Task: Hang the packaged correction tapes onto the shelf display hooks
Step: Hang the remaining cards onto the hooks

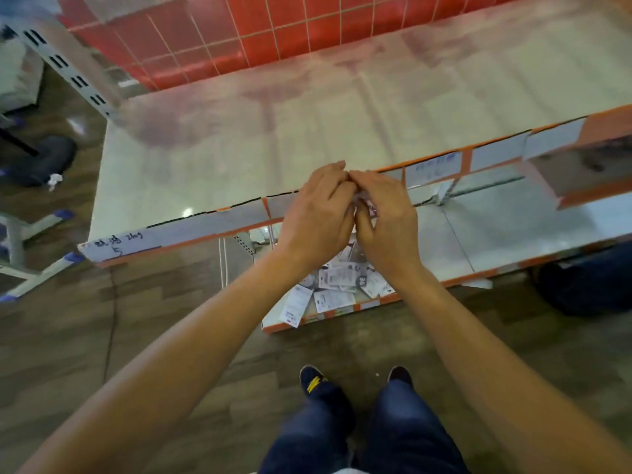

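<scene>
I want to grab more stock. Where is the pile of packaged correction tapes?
Head view, centre: the pile of packaged correction tapes lies on the lower shelf at its front edge, directly beneath the left hand and right hand.

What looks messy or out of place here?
The packaged correction tapes lie in a loose heap on the lower shelf, overlapping at all angles. One pack hangs over the shelf's front edge and might slip off. A crumpled scrap lies on the floor.
</scene>
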`<move>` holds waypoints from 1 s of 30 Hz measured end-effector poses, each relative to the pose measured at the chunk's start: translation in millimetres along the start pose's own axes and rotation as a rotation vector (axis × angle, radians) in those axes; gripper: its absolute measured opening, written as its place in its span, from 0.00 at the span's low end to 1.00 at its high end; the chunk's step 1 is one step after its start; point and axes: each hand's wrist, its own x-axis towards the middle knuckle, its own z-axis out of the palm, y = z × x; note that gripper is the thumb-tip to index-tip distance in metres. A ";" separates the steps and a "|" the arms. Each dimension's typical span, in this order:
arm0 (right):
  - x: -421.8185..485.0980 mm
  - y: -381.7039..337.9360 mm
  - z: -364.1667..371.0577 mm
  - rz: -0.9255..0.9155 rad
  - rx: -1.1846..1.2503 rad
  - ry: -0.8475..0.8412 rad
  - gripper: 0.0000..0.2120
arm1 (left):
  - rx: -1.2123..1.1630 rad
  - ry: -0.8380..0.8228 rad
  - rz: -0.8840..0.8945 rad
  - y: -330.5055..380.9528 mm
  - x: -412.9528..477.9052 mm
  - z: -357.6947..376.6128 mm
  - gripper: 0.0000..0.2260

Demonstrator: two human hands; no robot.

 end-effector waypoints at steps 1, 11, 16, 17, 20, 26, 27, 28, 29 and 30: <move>-1.8 3.6 -3.6 -0.005 0.007 -0.003 0.15 | 0.014 0.024 0.006 5.0 -1.8 4.8 0.08; -63.6 81.0 -26.2 -0.011 -0.003 -0.267 0.13 | 0.063 -0.061 -0.100 54.0 -59.8 97.3 0.12; -114.6 121.8 -8.2 0.134 -0.020 -0.448 0.15 | -0.003 -0.377 -0.265 56.9 -98.9 145.9 0.16; -125.8 128.8 -2.8 0.171 -0.035 -0.509 0.15 | -0.021 -0.462 -0.296 55.1 -106.6 153.0 0.16; -155.0 145.8 14.0 0.255 -0.095 -0.681 0.16 | -0.053 -0.649 -0.349 45.1 -129.9 176.6 0.15; -204.7 193.3 65.9 0.317 -0.151 -0.815 0.20 | -0.009 -0.790 -0.422 12.1 -172.9 247.9 0.16; -212.2 205.4 78.2 0.328 -0.164 -0.824 0.21 | -0.004 -0.804 -0.441 3.8 -178.9 263.1 0.17; -219.1 217.7 90.6 0.342 -0.174 -0.836 0.21 | 0.004 -0.820 -0.460 -5.2 -184.8 278.7 0.18; -225.6 230.2 102.9 0.345 -0.180 -0.839 0.21 | 0.017 -0.833 -0.475 -14.1 -189.8 293.9 0.20; -232.0 243.5 115.0 0.346 -0.178 -0.836 0.21 | 0.037 -0.844 -0.478 -23.2 -193.4 308.8 0.21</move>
